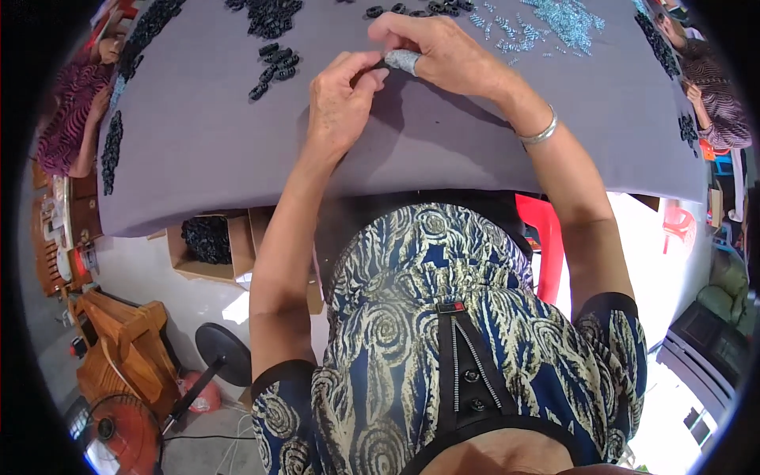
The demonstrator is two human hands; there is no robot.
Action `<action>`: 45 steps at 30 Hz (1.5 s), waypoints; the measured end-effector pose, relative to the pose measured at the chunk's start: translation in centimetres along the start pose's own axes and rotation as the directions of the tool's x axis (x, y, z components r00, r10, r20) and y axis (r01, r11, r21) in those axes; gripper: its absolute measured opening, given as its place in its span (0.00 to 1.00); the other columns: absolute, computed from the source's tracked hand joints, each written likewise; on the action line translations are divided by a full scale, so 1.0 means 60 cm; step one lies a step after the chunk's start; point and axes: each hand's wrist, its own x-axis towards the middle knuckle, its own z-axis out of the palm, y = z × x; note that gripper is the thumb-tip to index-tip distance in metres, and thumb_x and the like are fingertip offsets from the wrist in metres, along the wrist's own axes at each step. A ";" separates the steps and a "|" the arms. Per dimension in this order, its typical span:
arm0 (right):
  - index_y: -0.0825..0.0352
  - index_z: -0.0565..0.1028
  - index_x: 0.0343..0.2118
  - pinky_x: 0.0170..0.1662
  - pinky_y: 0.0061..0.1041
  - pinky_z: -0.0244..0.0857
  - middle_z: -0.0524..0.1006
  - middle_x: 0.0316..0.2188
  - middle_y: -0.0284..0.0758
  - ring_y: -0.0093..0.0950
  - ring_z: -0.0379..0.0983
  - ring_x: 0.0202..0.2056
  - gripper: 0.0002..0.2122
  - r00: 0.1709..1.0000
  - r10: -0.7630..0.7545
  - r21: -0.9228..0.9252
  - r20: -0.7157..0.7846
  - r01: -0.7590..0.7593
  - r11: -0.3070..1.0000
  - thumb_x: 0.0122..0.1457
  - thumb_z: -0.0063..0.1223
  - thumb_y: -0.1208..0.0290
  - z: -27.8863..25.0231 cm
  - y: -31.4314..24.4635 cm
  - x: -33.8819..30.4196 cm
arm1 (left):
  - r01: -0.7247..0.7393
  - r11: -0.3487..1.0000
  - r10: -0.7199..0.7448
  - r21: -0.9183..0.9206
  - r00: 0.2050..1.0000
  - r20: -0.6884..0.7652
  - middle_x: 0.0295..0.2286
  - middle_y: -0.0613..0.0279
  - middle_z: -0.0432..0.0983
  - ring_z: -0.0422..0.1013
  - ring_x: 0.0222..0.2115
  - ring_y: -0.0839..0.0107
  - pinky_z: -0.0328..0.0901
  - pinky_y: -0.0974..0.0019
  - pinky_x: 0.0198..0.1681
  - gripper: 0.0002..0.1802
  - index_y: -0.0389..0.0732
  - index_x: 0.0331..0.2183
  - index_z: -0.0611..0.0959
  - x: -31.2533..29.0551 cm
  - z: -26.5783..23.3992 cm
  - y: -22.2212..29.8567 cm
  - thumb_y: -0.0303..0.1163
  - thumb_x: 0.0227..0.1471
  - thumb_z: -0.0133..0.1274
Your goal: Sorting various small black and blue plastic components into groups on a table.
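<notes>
over grey cloth (206, 142), hands (340, 103) (457, 62) hold dark piece (381, 65)

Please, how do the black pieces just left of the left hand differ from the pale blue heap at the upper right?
Colour: the black pieces are dark; the pale blue heap is light and shiny. Size: each of the black pieces looks larger than a single piece in the pale blue heap. Both lie on the grey tablecloth.
</notes>
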 end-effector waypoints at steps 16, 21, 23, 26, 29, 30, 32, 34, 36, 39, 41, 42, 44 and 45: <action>0.68 0.73 0.37 0.27 0.16 0.65 0.73 0.24 0.28 0.16 0.68 0.24 0.08 0.975 0.220 0.289 0.041 -0.222 0.931 0.61 0.44 0.70 -0.016 -0.007 0.004 | 0.113 0.913 -0.132 -0.393 0.991 -0.023 0.30 0.66 0.74 0.74 0.30 0.76 0.67 0.75 0.31 0.11 0.34 0.39 0.80 0.000 -0.001 0.005 0.23 0.51 0.55; 0.69 0.72 0.28 0.16 0.16 0.57 0.68 0.18 0.30 0.15 0.61 0.16 0.24 0.837 0.469 0.465 0.283 -0.547 0.696 0.61 0.39 0.47 -0.019 -0.021 0.002 | 0.016 0.894 -0.043 -0.447 0.998 -0.050 0.32 0.68 0.71 0.68 0.29 0.81 0.65 0.78 0.32 0.12 0.34 0.39 0.80 -0.002 0.000 0.011 0.22 0.49 0.56; 0.67 0.72 0.27 0.14 0.14 0.46 0.65 0.16 0.28 0.14 0.53 0.13 0.23 0.778 0.469 0.572 0.418 -0.626 0.530 0.59 0.44 0.47 -0.010 -0.014 -0.001 | -0.024 0.897 -0.004 -0.441 0.998 -0.062 0.32 0.67 0.71 0.67 0.30 0.81 0.64 0.78 0.33 0.12 0.34 0.39 0.80 -0.004 0.001 0.016 0.21 0.49 0.57; 0.65 0.71 0.27 0.14 0.13 0.40 0.61 0.15 0.26 0.12 0.48 0.14 0.19 0.805 0.351 0.729 0.478 -0.587 0.353 0.59 0.47 0.50 -0.001 0.003 -0.010 | -0.086 0.878 0.058 -0.471 0.996 -0.074 0.34 0.67 0.68 0.66 0.33 0.80 0.64 0.77 0.38 0.13 0.34 0.39 0.81 -0.008 0.006 0.025 0.18 0.48 0.56; 0.62 0.68 0.25 0.15 0.12 0.37 0.55 0.15 0.21 0.11 0.45 0.15 0.14 0.842 0.188 0.816 0.505 -0.537 0.213 0.60 0.48 0.56 0.006 0.005 -0.012 | -0.196 0.858 0.184 -0.475 0.980 -0.072 0.35 0.65 0.67 0.66 0.34 0.78 0.64 0.75 0.40 0.13 0.33 0.40 0.80 -0.010 0.008 0.029 0.17 0.48 0.56; 0.61 0.67 0.24 0.15 0.12 0.36 0.54 0.15 0.19 0.10 0.45 0.15 0.14 0.859 0.140 0.848 0.493 -0.510 0.142 0.59 0.49 0.57 0.008 -0.003 -0.010 | -0.199 0.858 0.187 -0.474 0.980 -0.074 0.35 0.65 0.67 0.66 0.34 0.78 0.64 0.75 0.40 0.13 0.33 0.40 0.80 -0.010 0.009 0.030 0.17 0.48 0.56; 0.58 0.65 0.21 0.14 0.12 0.35 0.54 0.14 0.18 0.10 0.46 0.14 0.13 0.851 0.253 0.846 0.460 -0.506 0.167 0.57 0.52 0.61 0.014 -0.017 -0.012 | -0.170 0.854 0.129 -0.491 0.985 -0.116 0.35 0.65 0.67 0.67 0.35 0.78 0.65 0.74 0.40 0.13 0.33 0.39 0.80 -0.013 0.009 0.035 0.17 0.48 0.56; 0.59 0.65 0.21 0.15 0.12 0.35 0.53 0.14 0.18 0.10 0.44 0.15 0.14 0.867 0.238 0.864 0.439 -0.479 0.153 0.59 0.50 0.60 0.024 -0.017 -0.013 | -0.185 0.846 0.131 -0.500 0.981 -0.140 0.35 0.65 0.67 0.67 0.35 0.78 0.65 0.74 0.41 0.13 0.33 0.39 0.80 -0.014 0.013 0.035 0.17 0.48 0.56; 0.59 0.65 0.21 0.15 0.12 0.34 0.53 0.14 0.18 0.11 0.44 0.14 0.14 0.869 0.232 0.868 0.436 -0.474 0.145 0.59 0.50 0.60 0.027 -0.013 -0.014 | -0.205 0.840 0.134 -0.502 0.976 -0.174 0.35 0.65 0.67 0.67 0.36 0.78 0.65 0.74 0.41 0.12 0.33 0.39 0.80 -0.012 0.014 0.032 0.17 0.48 0.56; 0.59 0.63 0.19 0.15 0.14 0.33 0.52 0.13 0.19 0.11 0.44 0.13 0.17 0.835 0.332 0.835 0.439 -0.516 0.192 0.59 0.48 0.55 0.023 -0.015 -0.010 | -0.188 0.845 0.098 -0.501 0.975 -0.200 0.35 0.64 0.68 0.68 0.34 0.78 0.66 0.75 0.38 0.12 0.33 0.37 0.80 -0.008 0.016 0.028 0.17 0.47 0.57; 0.62 0.65 0.18 0.14 0.15 0.35 0.52 0.12 0.19 0.11 0.45 0.13 0.21 0.796 0.406 0.734 0.448 -0.587 0.341 0.58 0.47 0.49 0.012 -0.005 -0.011 | -0.189 0.876 0.105 -0.443 0.972 -0.208 0.35 0.65 0.69 0.68 0.33 0.79 0.65 0.75 0.37 0.11 0.33 0.36 0.81 -0.005 0.013 0.021 0.17 0.47 0.57; 0.62 0.65 0.18 0.14 0.15 0.35 0.52 0.12 0.19 0.11 0.45 0.13 0.21 0.798 0.397 0.734 0.454 -0.588 0.341 0.58 0.47 0.49 0.010 -0.009 -0.007 | -0.190 0.899 0.114 -0.394 0.971 -0.208 0.34 0.65 0.70 0.68 0.31 0.79 0.65 0.76 0.36 0.10 0.33 0.35 0.81 -0.004 0.012 0.017 0.18 0.46 0.57; 0.64 0.68 0.18 0.15 0.16 0.40 0.56 0.11 0.21 0.13 0.48 0.12 0.23 0.819 0.532 0.572 0.218 -0.548 0.610 0.58 0.46 0.48 0.006 -0.020 -0.004 | -0.165 0.902 0.072 -0.398 0.969 -0.238 0.31 0.67 0.72 0.68 0.30 0.80 0.64 0.76 0.34 0.07 0.33 0.33 0.81 0.000 0.008 0.012 0.21 0.48 0.57; 0.65 0.70 0.19 0.16 0.17 0.46 0.60 0.12 0.22 0.14 0.51 0.12 0.22 0.839 0.539 0.459 0.070 -0.507 0.729 0.58 0.46 0.49 0.002 -0.020 -0.001 | -0.107 0.935 0.024 -0.339 0.971 -0.239 0.29 0.67 0.72 0.68 0.29 0.81 0.64 0.76 0.33 0.07 0.33 0.33 0.81 0.001 0.002 0.011 0.22 0.48 0.57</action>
